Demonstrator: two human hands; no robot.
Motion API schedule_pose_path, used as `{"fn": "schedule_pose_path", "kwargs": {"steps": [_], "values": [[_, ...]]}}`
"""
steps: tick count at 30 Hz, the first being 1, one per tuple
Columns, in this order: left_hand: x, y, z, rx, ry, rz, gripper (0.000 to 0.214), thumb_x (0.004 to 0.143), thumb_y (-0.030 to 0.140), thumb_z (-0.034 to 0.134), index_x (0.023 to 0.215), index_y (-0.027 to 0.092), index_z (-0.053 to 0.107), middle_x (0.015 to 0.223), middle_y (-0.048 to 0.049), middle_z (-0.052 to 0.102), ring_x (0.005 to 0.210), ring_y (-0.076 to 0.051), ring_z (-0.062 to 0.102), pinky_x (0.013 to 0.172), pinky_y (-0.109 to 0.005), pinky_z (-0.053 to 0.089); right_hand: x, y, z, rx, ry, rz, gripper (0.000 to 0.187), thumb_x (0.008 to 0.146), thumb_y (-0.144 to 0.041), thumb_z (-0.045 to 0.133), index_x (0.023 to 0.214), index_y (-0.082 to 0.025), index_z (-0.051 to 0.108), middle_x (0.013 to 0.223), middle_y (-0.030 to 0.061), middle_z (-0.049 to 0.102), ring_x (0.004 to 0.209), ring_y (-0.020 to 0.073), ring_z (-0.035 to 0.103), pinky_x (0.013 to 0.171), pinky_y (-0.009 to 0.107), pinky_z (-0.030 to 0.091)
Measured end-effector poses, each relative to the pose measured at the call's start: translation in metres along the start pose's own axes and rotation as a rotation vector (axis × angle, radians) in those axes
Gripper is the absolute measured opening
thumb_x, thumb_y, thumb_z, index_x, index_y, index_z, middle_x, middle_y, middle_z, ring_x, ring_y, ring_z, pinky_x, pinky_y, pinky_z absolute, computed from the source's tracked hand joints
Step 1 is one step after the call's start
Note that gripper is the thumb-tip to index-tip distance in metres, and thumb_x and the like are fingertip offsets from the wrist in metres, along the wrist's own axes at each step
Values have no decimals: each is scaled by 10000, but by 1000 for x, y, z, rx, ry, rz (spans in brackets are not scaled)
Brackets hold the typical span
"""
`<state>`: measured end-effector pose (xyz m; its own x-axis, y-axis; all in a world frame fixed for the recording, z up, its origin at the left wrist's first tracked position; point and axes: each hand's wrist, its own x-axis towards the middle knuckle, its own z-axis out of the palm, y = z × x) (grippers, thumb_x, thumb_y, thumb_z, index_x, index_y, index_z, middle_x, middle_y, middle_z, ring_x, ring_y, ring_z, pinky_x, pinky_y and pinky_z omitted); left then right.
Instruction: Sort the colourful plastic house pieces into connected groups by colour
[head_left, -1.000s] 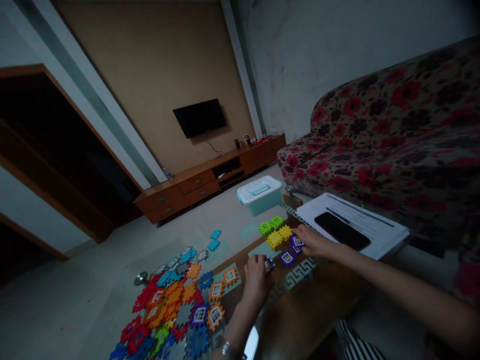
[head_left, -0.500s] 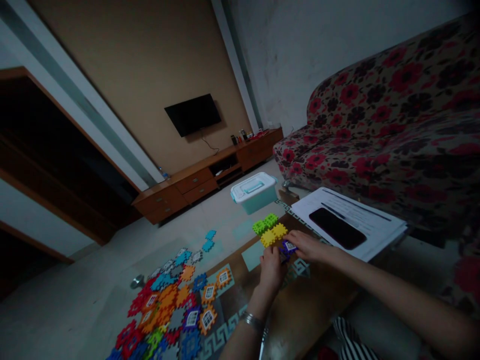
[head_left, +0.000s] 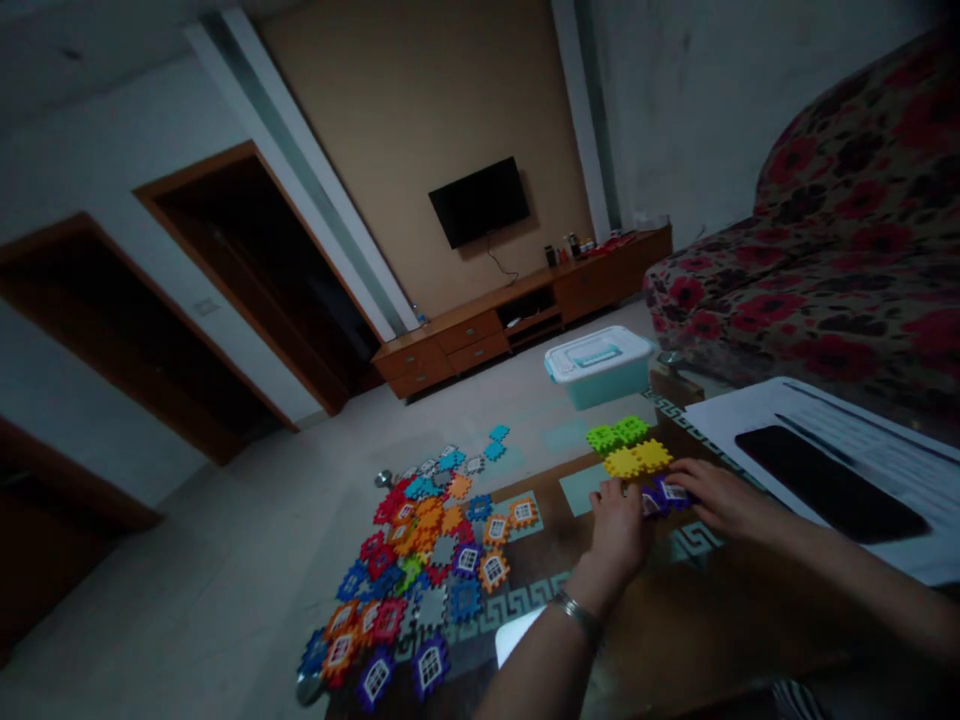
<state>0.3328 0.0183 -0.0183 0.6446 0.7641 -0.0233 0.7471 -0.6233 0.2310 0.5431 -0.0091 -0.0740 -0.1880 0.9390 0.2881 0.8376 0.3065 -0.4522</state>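
From here I see both hands working just right of the lower middle of the frame, over a wooden coffee table [head_left: 750, 630] with a Greek-key border under its glossy top. The right hand [head_left: 727, 500] comes in from the lower right, its fingers closed over the purple window tiles [head_left: 666, 496] and grasping them. The left hand [head_left: 619, 530], with a metal bracelet [head_left: 577, 615] on its wrist, sits half-curled just beside those tiles. Its knuckles block my view, so I cannot tell whether it grips anything.

The purple tiles lie on the table directly below a row of yellow tiles [head_left: 636, 459], which sit against green tiles [head_left: 618, 434] further up. Together they form a small interlocked cluster between the hands and the far table edge.

Left of the hands, a large spread of multicoloured interlocking tiles [head_left: 424, 560] covers the table's left side and runs onto the floor. Papers [head_left: 847, 420] with a black phone [head_left: 825, 483] on top lie at the right edge of the frame. A lidded plastic storage box [head_left: 600, 367] sits just beyond the green tiles, and a floral sofa [head_left: 825, 270] fills the upper right.
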Motion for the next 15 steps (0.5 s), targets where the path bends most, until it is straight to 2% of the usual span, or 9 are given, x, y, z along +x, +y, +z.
{"fn": "schedule_pose_path", "kwargs": {"steps": [3,5,9,12,15], "values": [[-31,-25,-8,-19,113,54,436,833,269,562,1255,210,471,1368,-118,446,1236,-298,412,1020,-474,363,5,-19,0,-5,36,-35,423,767,-92,474,1136,-199,649,1155,125,598,1110,248,554,996,407,448],[-59,-52,-15,-27,165,36,438,818,224,575,1246,228,483,1377,-101,445,1262,-293,393,1055,-491,335,14,-45,3,12,20,-78,403,796,-92,456,1137,-203,642,1141,127,600,1088,243,562,975,407,459],[-120,-111,-34,-116,260,-185,435,751,75,556,1159,226,554,1294,-95,518,1213,-279,451,1035,-493,365,41,-119,24,58,-103,-205,431,752,2,427,1072,-191,642,1064,114,613,1005,222,580,893,369,486],[-160,-138,-63,-252,467,-288,282,776,87,534,1021,205,607,1177,-100,568,1142,-266,506,985,-481,416,58,-184,45,98,-161,-291,454,701,48,445,1041,-181,639,1026,98,616,996,218,571,863,351,485],[-196,-136,-107,-362,731,-234,188,846,164,483,931,235,634,1099,-74,586,1093,-255,536,936,-473,453,60,-241,56,174,-164,-325,429,702,49,483,1029,-186,631,1039,89,618,1009,212,564,881,348,473]]}}
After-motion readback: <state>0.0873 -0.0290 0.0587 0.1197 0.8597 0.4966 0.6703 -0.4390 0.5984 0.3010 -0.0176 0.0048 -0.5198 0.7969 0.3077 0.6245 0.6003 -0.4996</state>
